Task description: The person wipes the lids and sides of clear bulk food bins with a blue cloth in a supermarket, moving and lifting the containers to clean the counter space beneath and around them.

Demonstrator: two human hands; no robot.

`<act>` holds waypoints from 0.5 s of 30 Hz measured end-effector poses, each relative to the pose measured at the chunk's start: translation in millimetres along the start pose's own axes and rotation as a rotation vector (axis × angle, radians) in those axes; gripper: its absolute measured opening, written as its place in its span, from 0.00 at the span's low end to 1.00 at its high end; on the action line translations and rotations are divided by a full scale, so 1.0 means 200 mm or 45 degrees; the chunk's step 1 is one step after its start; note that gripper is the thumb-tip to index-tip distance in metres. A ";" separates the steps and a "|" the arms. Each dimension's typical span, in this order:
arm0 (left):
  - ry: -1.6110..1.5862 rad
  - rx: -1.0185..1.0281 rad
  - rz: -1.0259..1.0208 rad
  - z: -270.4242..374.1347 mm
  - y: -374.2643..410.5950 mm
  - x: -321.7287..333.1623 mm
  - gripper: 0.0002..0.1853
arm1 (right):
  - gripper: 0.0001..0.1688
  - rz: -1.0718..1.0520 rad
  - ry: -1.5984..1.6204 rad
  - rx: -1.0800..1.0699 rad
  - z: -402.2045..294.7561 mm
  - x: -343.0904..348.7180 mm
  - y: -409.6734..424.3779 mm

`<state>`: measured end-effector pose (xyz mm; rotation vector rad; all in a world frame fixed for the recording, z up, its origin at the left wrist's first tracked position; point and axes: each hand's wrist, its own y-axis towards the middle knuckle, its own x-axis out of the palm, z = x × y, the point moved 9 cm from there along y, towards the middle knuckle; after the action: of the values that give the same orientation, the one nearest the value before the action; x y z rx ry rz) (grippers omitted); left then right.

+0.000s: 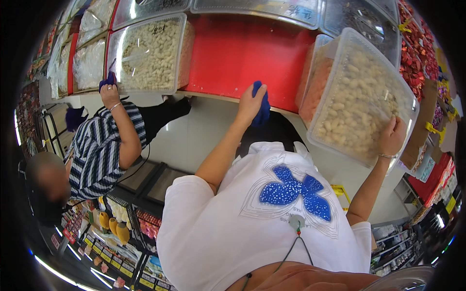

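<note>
My left hand point(252, 105) grips a blue cloth point(263, 109) at the front edge of a red shelf surface point(233, 54). My right hand point(393, 136) holds the near right part of a clear lidded plastic bin point(358, 94) of what look like unshelled peanuts. This bin is tilted and juts past the shelf's front edge. Partly hidden behind it stands another clear bin point(315, 87) with orange-pink contents. Across the red surface, to the left, sits a clear bin of pale peanut-like pieces point(153, 54), its lid bearing handwriting.
At left, a person in a striped shirt point(105, 145) holds a purple cloth point(108, 80) by the shelf. More clear bins point(255, 11) line the back. Red-wrapped goods point(417, 51) and a cardboard piece point(424, 116) are at right. Stocked racks point(109, 247) stand behind.
</note>
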<state>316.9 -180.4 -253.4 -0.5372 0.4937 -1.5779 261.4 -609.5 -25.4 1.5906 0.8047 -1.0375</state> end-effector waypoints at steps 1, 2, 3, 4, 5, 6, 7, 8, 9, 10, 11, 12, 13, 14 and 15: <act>0.085 0.028 0.004 0.01 -0.01 -0.01 0.18 | 0.15 -0.050 0.030 0.116 0.05 0.03 0.00; 0.365 0.173 0.036 0.06 -0.01 0.02 0.20 | 0.15 -0.100 0.058 0.233 0.12 0.04 -0.01; 0.551 0.240 0.085 0.01 0.01 0.06 0.21 | 0.16 -0.150 0.088 0.344 0.16 0.06 -0.02; 0.768 0.437 0.115 0.13 -0.05 0.15 0.20 | 0.16 -0.114 0.075 0.312 0.13 0.05 0.00; 0.842 0.447 -0.059 0.10 -0.03 0.26 0.22 | 0.17 -0.124 0.007 0.311 0.14 0.05 0.00; 1.004 0.518 -0.187 0.11 -0.03 0.36 0.17 | 0.17 -0.134 -0.067 0.308 0.15 0.05 0.01; 1.177 0.664 -0.236 0.04 -0.02 0.44 0.14 | 0.17 -0.137 -0.136 0.299 0.14 0.06 0.02; 1.379 0.648 -0.323 -0.08 0.01 0.49 0.14 | 0.18 -0.112 -0.097 0.293 0.11 0.05 0.03; 1.577 0.631 -0.414 -0.21 0.03 0.53 0.14 | 0.18 -0.113 -0.085 0.296 0.11 0.05 0.03; 1.579 0.606 -0.434 -0.28 0.07 0.48 0.15 | 0.18 -0.113 -0.074 0.304 0.12 0.05 0.03; 1.578 0.581 -0.453 -0.36 0.10 0.42 0.15 | 0.18 -0.113 -0.062 0.310 0.13 0.05 0.04; 1.712 0.568 -0.421 -0.36 0.13 0.35 0.16 | 0.18 -0.123 -0.055 0.307 0.14 0.08 0.04; 1.773 0.526 -0.364 -0.32 0.16 0.22 0.16 | 0.18 -0.127 -0.055 0.311 0.17 0.09 0.02; 1.723 0.558 -0.255 -0.28 0.21 0.05 0.17 | 0.18 -0.138 -0.059 0.310 0.19 0.08 0.01; 1.704 0.581 -0.109 -0.24 0.25 -0.14 0.17 | 0.19 -0.143 -0.077 0.324 0.19 0.06 -0.01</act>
<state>329.1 -156.1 -323.2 0.9548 1.0394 -1.8966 255.9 -645.9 -41.7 1.7326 0.7505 -1.3049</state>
